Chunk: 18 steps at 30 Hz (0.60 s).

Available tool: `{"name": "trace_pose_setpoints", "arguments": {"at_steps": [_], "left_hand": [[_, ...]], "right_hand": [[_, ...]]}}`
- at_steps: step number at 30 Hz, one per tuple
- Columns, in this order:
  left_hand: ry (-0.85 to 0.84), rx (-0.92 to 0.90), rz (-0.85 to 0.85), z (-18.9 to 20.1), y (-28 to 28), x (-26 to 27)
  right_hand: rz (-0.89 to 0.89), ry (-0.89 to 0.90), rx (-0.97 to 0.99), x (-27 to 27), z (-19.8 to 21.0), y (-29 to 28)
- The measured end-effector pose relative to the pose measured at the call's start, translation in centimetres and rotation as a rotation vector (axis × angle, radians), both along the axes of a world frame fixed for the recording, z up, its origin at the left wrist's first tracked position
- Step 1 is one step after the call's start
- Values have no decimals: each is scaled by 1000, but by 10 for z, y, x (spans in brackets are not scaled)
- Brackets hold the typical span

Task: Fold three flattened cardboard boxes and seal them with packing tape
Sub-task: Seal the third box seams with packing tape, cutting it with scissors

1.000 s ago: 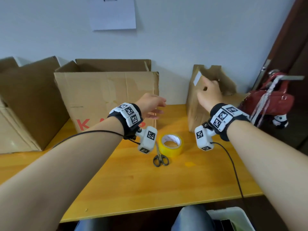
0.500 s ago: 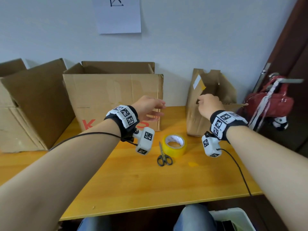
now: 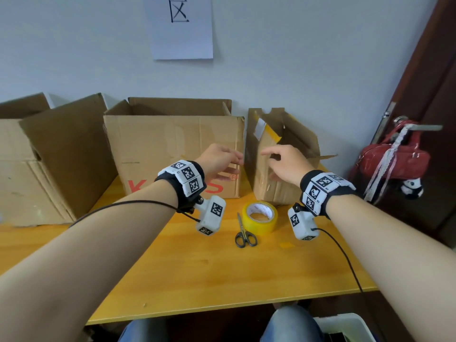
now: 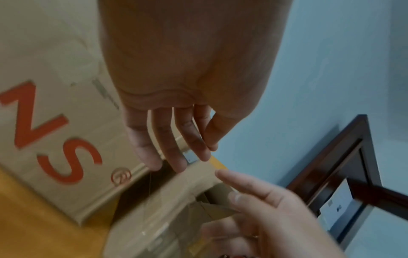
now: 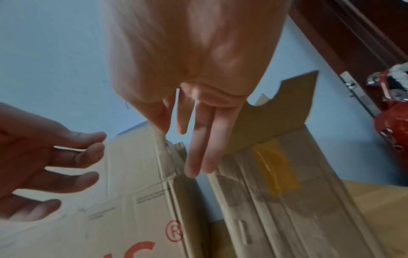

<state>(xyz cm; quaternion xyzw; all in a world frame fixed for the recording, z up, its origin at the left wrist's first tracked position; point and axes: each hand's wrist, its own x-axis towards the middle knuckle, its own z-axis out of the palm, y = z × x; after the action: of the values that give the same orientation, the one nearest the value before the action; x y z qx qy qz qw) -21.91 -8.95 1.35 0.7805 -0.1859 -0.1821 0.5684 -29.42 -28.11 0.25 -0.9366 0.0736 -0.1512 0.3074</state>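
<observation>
A small, partly folded cardboard box (image 3: 283,191) stands upright at the back right of the yellow table (image 3: 197,280), with a strip of yellow tape near its top. My left hand (image 3: 223,157) hovers at its left edge, fingers (image 4: 176,150) straight and holding nothing. My right hand (image 3: 281,162) is spread open in front of the same box (image 5: 276,200), fingers (image 5: 198,153) extended near its top corner. A roll of yellow packing tape (image 3: 259,217) and scissors (image 3: 244,234) lie on the table below my wrists.
A large open box with red letters (image 3: 172,149) stands right beside the small one. Another big box (image 3: 49,156) fills the left of the table. A red bag (image 3: 392,161) hangs from a door handle at the right. Paper is pinned on the wall (image 3: 181,25).
My right hand left the small box's top edge and dropped to its front left side. My left hand moved right toward it. The small box now stands closer to the large one.
</observation>
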Motion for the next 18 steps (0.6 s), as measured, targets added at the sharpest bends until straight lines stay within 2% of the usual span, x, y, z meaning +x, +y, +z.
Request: {"name": "trace_pose_setpoints", "arguments": {"at_steps": [5, 10, 14, 18], "left_hand": [[-301, 63, 169, 27, 49, 15], [-539, 116, 395, 59, 119, 39], [-606, 328, 552, 75, 183, 66], [-571, 675, 732, 81, 236, 87]], "right_hand": [[97, -21, 48, 13, 32, 45], [53, 67, -30, 41, 54, 84], [60, 62, -27, 64, 65, 117], [67, 61, -8, 84, 68, 143]]}}
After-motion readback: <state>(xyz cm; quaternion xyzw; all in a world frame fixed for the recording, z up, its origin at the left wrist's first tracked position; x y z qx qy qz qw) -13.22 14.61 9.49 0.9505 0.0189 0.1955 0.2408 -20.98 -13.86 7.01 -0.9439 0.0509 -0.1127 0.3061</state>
